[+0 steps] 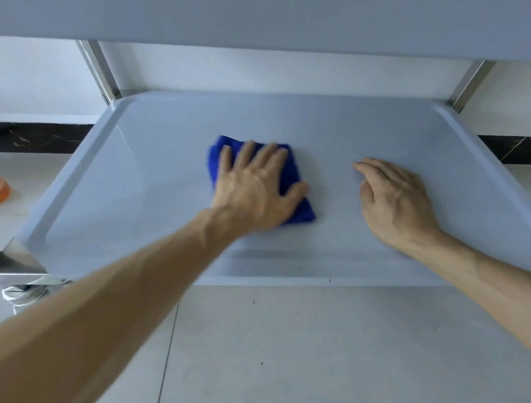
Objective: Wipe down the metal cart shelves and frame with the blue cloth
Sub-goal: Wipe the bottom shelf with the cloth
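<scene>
Lying near the middle of the shelf (151, 172), the cloth (294, 184) is bunched, its long axis running from the far left toward the near right corner. Left hand (254, 189) presses flat on it, fingers straight and slightly spread, thumb out to the right. Right hand (395, 201) rests on the bare shelf just beside it, fingers loosely together, holding nothing.

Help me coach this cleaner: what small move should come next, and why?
Probably slide the blue cloth leftward. The left hand presses it flat near the middle of the lower shelf, so the wide left stretch lies open to it, while the right hand rests bare on the right side.
</scene>
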Demonstrator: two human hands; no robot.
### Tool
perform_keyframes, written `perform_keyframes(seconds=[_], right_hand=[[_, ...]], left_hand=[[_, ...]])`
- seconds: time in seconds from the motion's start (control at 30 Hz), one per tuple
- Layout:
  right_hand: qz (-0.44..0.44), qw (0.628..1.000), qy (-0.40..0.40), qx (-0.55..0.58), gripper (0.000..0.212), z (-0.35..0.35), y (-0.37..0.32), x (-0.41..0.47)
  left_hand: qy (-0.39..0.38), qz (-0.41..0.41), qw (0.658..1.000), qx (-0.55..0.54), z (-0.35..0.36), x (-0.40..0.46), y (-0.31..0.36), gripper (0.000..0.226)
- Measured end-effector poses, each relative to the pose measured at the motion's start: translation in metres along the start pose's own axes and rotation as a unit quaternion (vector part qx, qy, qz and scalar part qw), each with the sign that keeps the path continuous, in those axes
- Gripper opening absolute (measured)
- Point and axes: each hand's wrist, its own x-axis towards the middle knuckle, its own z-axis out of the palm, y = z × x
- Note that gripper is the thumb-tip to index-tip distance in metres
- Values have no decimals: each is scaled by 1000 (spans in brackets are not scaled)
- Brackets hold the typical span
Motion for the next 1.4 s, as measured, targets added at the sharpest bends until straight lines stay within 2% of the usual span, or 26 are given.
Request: perform_keyframes(seconds=[0.07,0.13,0.23,0.33,0.47,0.53,0.6,0.67,0.83,0.97,1.03,1.1,1.17,1.27,1.33,1.4], right_hand=[[-6,1000,-2,2,38,-1,1,0],[-8,1000,-3,3,38,0,3,-1],[-5,1000,-1,3,38,2,3,-1],[-1,1000,4,8,47,2,0,0],[1,1000,5,-2,51,4,-2,1],[-1,1000,8,-7,52,6,-3,2],[1,1000,12,-9,51,6,-3,2],[3,1000,11,-11,52,6,-3,1],[-4,1000,9,-6,50,3,-4,1],[6,1000,8,-2,40,6,-1,2],[4,1000,15,-1,43,6,-1,2],[-1,1000,21,2,47,5,-1,2],[-2,1000,27,2,47,6,1,0],[2,1000,24,-6,47,8,-1,1],[7,1000,23,-15,48,9,-3,1],[7,999,22,-24,47,9,-4,0]], left_hand=[[-9,81,996,-28,0,-24,20,77],[-14,152,987,-48,-2,-42,12,77],[-18,180,982,-54,-10,-35,-28,75],[10,78,996,-43,-16,-3,-76,78],[16,-122,992,-13,-9,41,-134,65],[16,-204,979,-3,-3,58,-132,68],[16,-230,973,7,4,73,-105,71],[21,-183,983,5,11,85,-64,70],[11,17,999,-36,26,79,28,73],[25,117,992,-50,25,82,14,64],[40,125,991,-37,17,96,-15,57],[44,50,998,-23,8,112,-56,51],[36,-75,997,3,2,121,-106,50],[21,-259,966,4,-1,122,-160,56],[14,-321,947,-6,0,128,-161,62],[8,-316,949,-5,2,137,-139,63]])
